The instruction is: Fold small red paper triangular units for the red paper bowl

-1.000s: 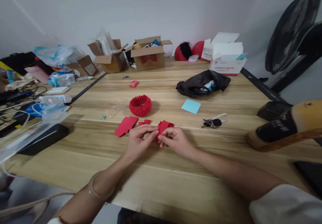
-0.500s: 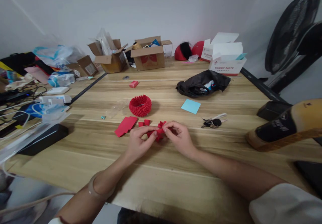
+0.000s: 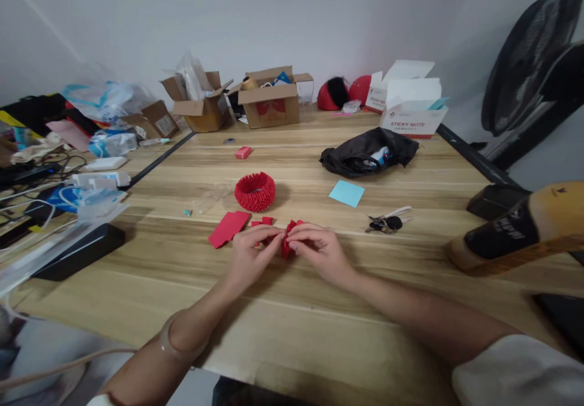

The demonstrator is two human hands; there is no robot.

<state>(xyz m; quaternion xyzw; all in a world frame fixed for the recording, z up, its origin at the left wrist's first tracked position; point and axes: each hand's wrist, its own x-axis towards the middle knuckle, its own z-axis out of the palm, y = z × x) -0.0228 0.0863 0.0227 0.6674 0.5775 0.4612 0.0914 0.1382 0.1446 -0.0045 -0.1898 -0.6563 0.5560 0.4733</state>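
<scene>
Between my fingertips is a small piece of red paper (image 3: 286, 247), mostly hidden. My left hand (image 3: 254, 252) pinches it from the left, and my right hand (image 3: 320, 252) pinches it from the right. Both hands are low over the table. Just behind them lie small red paper pieces (image 3: 262, 221), partly covered by my fingers. A stack of red paper sheets (image 3: 228, 228) lies left of my left hand. Farther back stands a round red bowl of many folded paper points (image 3: 255, 192).
A blue sticky note (image 3: 347, 193), keys (image 3: 387, 221) and a black bag (image 3: 369, 152) lie to the right. A large bottle (image 3: 515, 229) is at the far right. Cardboard boxes (image 3: 269, 105) line the back. A black case (image 3: 82, 252) and cables are on the left.
My fingertips have come closer together around the red paper. The strip that showed between them is now mostly covered.
</scene>
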